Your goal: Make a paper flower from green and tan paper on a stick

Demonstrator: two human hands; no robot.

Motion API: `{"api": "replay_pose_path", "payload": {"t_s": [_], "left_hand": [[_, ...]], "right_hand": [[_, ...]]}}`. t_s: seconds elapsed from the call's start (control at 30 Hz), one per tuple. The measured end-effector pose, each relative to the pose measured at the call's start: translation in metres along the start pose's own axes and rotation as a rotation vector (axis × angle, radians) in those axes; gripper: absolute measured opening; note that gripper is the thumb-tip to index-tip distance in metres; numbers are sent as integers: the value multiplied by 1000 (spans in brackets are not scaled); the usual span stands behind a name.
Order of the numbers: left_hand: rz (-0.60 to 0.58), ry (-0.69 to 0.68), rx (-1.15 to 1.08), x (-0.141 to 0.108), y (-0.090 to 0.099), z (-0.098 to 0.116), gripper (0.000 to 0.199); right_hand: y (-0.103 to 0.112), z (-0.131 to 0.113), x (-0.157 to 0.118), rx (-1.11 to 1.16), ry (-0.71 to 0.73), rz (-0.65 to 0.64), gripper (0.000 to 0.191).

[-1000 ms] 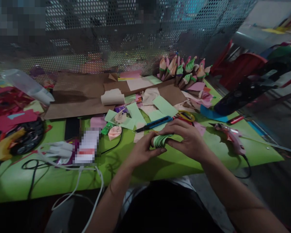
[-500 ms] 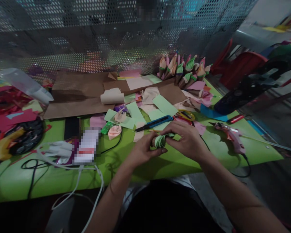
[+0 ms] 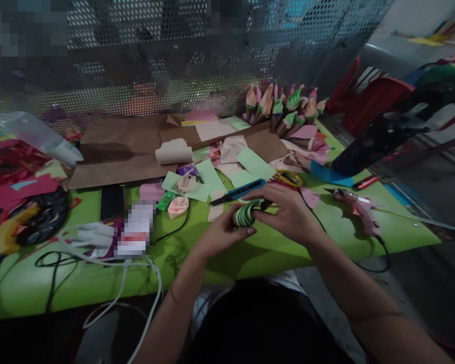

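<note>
Between my two hands, above the front of the green table, is a piece of pleated green paper [image 3: 244,215] with stacked, curving folds. My left hand [image 3: 223,233] is curled round its left side, thumb underneath. The fingers of my right hand [image 3: 284,210] pinch its right end, partly hiding it. Just beyond my hands lie a blue utility knife [image 3: 238,192] and yellow-handled scissors [image 3: 289,178]. Flat pieces of light green paper [image 3: 255,163] are spread behind them.
A pink glue gun [image 3: 358,210] lies at right, its cord hanging off the edge. Paper cones with swirled tops [image 3: 293,101] stand at the back. Brown paper [image 3: 117,146] covers the back left. A white cable [image 3: 159,283] hangs over the front edge. A dark bottle-like object [image 3: 354,151] stands at right.
The pleated paper has turned a little in my hands and shows more of its folds. Both hands have shifted slightly left in view; the camera has moved a little too.
</note>
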State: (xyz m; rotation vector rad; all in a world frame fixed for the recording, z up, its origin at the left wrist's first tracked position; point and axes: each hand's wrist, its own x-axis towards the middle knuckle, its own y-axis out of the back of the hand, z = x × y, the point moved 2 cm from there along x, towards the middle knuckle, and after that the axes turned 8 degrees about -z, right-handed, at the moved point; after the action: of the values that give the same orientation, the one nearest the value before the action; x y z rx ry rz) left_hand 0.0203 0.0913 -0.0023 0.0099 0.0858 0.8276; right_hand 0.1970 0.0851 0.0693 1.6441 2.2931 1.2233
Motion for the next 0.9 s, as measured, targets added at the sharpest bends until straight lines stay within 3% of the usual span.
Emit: {"api": "replay_pose_path", "payload": {"t_s": [0.17, 0.33, 0.43, 0.5, 0.67, 0.9], "left_hand": [[0, 15, -181, 3, 2, -10, 75], [57, 38, -168, 1, 5, -9, 63], [102, 27, -121, -1, 6, -4, 52], [120, 50, -93, -1, 6, -2, 53], [108, 106, -81, 1, 6, -2, 65], [121, 60, -93, 2, 6, 1, 55]], "right_hand": [[5, 4, 1, 113, -52, 52, 27], [3, 9, 1, 161, -106, 158, 32], [3, 9, 0, 154, -104, 218, 17], [2, 8, 0, 142, -76, 190, 3], [-3, 10, 0, 147, -60, 73, 9], [-10, 16, 3, 148, -60, 21, 11]]}}
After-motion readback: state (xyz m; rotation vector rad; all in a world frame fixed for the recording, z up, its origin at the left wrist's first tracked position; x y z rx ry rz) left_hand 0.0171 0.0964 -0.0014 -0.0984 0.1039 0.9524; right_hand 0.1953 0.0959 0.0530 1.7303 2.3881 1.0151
